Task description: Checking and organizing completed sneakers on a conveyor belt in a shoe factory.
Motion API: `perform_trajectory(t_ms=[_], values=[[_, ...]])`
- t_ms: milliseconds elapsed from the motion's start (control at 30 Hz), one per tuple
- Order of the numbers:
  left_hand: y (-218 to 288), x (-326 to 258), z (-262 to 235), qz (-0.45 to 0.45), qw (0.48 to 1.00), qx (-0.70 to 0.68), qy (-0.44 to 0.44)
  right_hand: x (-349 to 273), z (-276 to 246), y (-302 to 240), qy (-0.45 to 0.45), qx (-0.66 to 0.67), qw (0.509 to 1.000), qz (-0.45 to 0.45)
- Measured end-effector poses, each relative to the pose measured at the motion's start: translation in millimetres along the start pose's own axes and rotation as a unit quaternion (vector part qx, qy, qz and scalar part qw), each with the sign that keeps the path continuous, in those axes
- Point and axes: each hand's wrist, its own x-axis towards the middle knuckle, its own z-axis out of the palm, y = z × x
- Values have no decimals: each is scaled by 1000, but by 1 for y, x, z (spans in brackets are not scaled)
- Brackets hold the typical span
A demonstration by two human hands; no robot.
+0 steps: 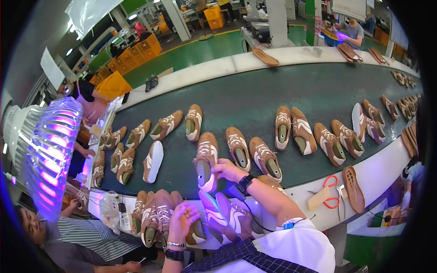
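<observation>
While the right hand [229,171] pinches the collar of a brown shoe [207,157] from its right side, fingers closed on the edge, the left hand [184,219] hangs loose with its palm bared and fingers gently curled, holding nothing that I can see. The brown shoe sits at the near edge of the dark green belt [255,88], left of the right arm, its toe to the far side and its heel toward the wearer; whether its sole rests on anything, I can't tell from here. Just nearer than its heel, a pair of shoes [230,214] stands close together under a purple glow, right of the left hand. On that hand's other side, a cluster of shoes [159,207] crowds the near ledge [387,175]; I can't make out whether the hand touches any.

More shoes like it, brown with cream stripes, are spread along the belt to left and right. Over on the right of the ledge lie red-handled scissors [337,197] and, just beside them, a loose brown sole [353,189]. A lamp [52,152] shines purple at the far left, and near it, lower down, is a co-worker in a striped apron [91,234].
</observation>
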Motion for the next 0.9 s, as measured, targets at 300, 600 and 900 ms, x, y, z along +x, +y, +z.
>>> perform_trajectory(t_ms=[300,600,900], values=[[-1,3,48,-64,942,-264,-195,-47,42,-57,113,-382,877,-269],[-50,1,-8,-74,982,-168,-53,18,-71,-17,405,-579,707,26],[-25,-12,-16,-27,982,-174,-68,-84,2,-54,134,-30,991,-5]])
